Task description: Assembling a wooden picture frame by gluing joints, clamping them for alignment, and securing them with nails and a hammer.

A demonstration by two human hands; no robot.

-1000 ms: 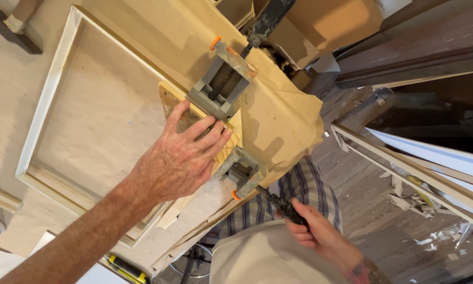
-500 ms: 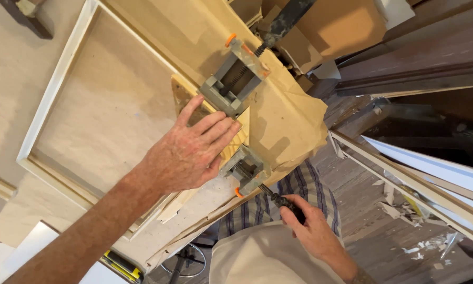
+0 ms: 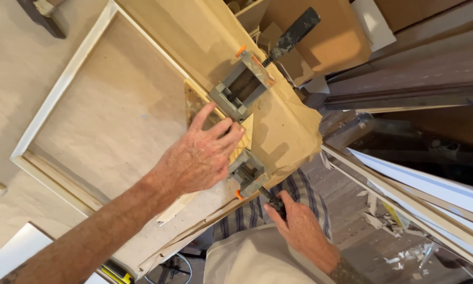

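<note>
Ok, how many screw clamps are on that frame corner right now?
2. One clamp sits above the left hand, its dark handle pointing up-right. The other clamp is at the bench edge below that hand, its handle gripped by the right hand. Others may be hidden.

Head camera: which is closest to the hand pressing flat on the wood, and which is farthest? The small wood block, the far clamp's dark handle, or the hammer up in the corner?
Measured from the left hand:
1. Small wood block, right under its fingers.
2. Far clamp's dark handle, up and to the right.
3. Hammer, top left corner.
</note>
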